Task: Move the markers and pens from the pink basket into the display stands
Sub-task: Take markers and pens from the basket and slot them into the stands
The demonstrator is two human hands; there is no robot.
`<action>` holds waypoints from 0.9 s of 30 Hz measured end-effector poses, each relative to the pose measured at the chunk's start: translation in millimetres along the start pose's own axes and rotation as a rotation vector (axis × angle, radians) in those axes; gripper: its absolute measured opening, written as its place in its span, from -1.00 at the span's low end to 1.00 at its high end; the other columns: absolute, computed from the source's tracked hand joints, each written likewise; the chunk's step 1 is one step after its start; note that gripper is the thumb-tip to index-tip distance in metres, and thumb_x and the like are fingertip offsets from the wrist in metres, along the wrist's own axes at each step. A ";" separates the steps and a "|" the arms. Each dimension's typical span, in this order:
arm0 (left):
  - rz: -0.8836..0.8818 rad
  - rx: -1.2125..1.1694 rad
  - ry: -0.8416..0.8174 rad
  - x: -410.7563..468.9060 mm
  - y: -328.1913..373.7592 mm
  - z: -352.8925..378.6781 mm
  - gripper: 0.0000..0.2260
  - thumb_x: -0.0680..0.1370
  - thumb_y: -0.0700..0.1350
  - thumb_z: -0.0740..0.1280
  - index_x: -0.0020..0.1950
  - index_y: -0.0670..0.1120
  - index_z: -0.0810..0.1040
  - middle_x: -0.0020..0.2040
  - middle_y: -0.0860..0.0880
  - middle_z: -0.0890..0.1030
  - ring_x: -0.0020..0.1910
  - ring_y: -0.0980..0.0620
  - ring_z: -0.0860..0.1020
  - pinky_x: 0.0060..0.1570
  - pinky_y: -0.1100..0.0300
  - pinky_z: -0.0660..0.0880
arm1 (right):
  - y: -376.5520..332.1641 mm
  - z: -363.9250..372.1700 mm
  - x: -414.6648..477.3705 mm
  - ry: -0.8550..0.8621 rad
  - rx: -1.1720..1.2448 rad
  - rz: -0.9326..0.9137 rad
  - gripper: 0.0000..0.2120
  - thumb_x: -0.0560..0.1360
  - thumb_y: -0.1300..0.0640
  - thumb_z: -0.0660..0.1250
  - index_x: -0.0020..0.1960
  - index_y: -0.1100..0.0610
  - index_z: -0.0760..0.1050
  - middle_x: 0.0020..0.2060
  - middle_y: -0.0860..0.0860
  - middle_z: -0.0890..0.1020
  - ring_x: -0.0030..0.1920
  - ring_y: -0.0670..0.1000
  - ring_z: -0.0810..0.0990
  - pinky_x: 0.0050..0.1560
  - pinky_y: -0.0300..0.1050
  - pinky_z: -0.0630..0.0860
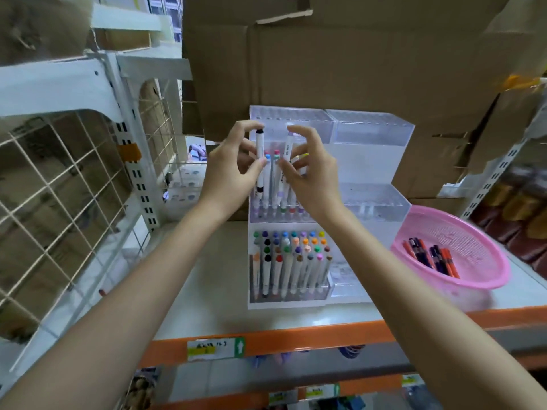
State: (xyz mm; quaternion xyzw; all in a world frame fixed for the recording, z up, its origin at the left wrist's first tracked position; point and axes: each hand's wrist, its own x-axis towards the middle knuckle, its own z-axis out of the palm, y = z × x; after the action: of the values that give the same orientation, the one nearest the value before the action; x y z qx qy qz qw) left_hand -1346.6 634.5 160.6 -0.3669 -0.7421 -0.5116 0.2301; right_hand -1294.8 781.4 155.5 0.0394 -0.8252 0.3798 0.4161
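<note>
Two markers in hand, both upright over the middle tier of the left display stand (296, 119).

- Black-capped marker (260, 155): left hand (233, 170) pinches it mid-barrel, thumb against fingers, remaining fingers loosely spread. Lower end sits just above the left-most slots.
- Purple-capped marker (287, 145): right hand (313, 176) pinches it the same way, fingertip near the cap. There may be a second marker behind the fingers, a yellowish tip shows; can't tell.
- Middle-tier markers (275, 184) already fill a few slots between the hands. The front-tier markers (290, 261) look packed full.

Handling, my read: light, rigid plastic barrels, smooth so a bit slippery, not fragile. A mid-barrel pinch is right for steering the tip into a slot. Gripping by the cap risks popping it off. The slots are close together, so keep the barrel vertical and avoid knocking neighbours.

Right display stand (376, 161) touches the left one and looks empty. Both stand mid-shelf toward the back.

Pink basket (485, 279) is at the right edge of the shelf (213, 261), just beside the right stand and tilted. A small cluster of orange and dark pens (432, 257) lies in it, so the task is well along but not done. Those pens are thinner; I would take them a few at a time by the barrel.

Cardboard (355, 69) stands behind the stands, and a wire grid (59, 187) is off the left edge.
</note>
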 end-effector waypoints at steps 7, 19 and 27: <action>0.011 0.074 -0.079 -8.5 -10.3 2.8 -0.60 0.47 -0.24 0.43 0.26 0.02 0.44 -0.11 0.00 0.54 -0.19 0.16 0.57 -0.20 0.49 0.47 | -4.7 2.3 6.3 0.032 -0.031 -0.035 -0.59 0.50 0.20 0.40 0.30 0.12 0.37 -0.30 -0.15 0.45 -0.33 -0.04 0.54 -0.33 -0.32 0.49; -0.021 0.078 -0.071 -22.2 -22.6 3.8 -0.61 0.44 -0.25 0.46 0.22 -0.03 0.48 -0.15 -0.03 0.54 -0.21 0.16 0.56 -0.26 0.52 0.42 | -2.7 10.4 4.8 0.004 -0.017 -0.001 -0.58 0.50 0.22 0.39 0.31 0.09 0.38 -0.28 -0.14 0.46 -0.36 -0.16 0.52 -0.36 -0.39 0.42; -0.016 0.134 -0.123 -27.4 -25.0 4.3 -0.66 0.45 -0.24 0.45 0.19 -0.09 0.47 -0.14 -0.01 0.52 -0.21 0.22 0.52 -0.21 0.42 0.47 | -4.9 12.7 4.9 -0.009 -0.023 0.004 -0.57 0.50 0.22 0.40 0.32 0.07 0.38 -0.22 -0.07 0.50 -0.31 -0.11 0.55 -0.34 -0.39 0.43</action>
State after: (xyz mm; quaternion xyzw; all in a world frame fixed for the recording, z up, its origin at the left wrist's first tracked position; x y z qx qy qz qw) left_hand -1348.8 624.9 124.6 -0.3757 -0.7903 -0.4390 0.2040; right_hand -1304.4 770.8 157.3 0.0344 -0.8316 0.3709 0.4119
